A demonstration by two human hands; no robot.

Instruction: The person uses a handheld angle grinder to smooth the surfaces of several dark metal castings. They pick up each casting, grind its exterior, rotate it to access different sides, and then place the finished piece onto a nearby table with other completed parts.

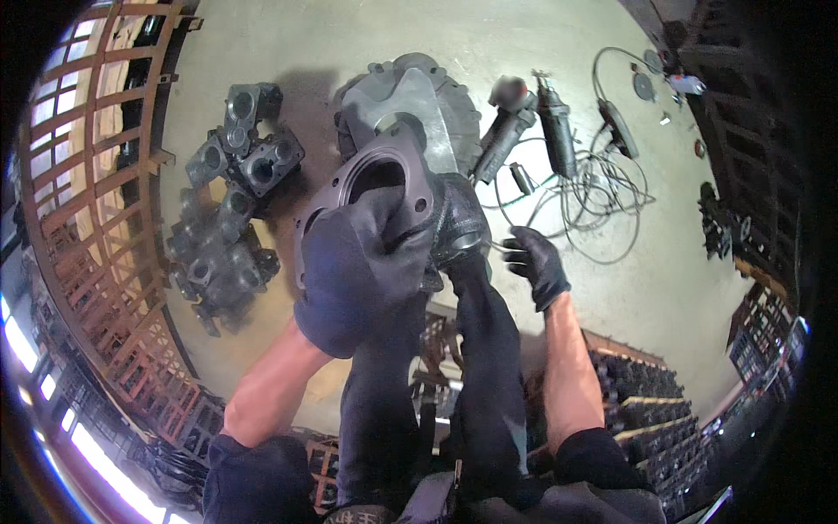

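Note:
My left hand (362, 271), in a black glove, grips a dark metal casting (412, 170) with a flat flange, a wide round bore and bolt holes. Its fingers reach over the rim of the bore. The casting is held up in front of a grey metal plate (417, 100), which rests on a black tyre-like round (463, 109) with a lugged edge. To the right of the casting, my right hand (537, 266), also gloved, has its fingers apart and pointing left. A thin line shows by its fingertips; whether they touch it cannot be made out.
Several dark castings (231, 210) are grouped on the floor at left. Two dark power tools (556, 127) lie at upper right beside a tangled cable (602, 201). A brown metal rack (96, 175) runs along the left, and rows of dark parts (646, 406) stand at lower right.

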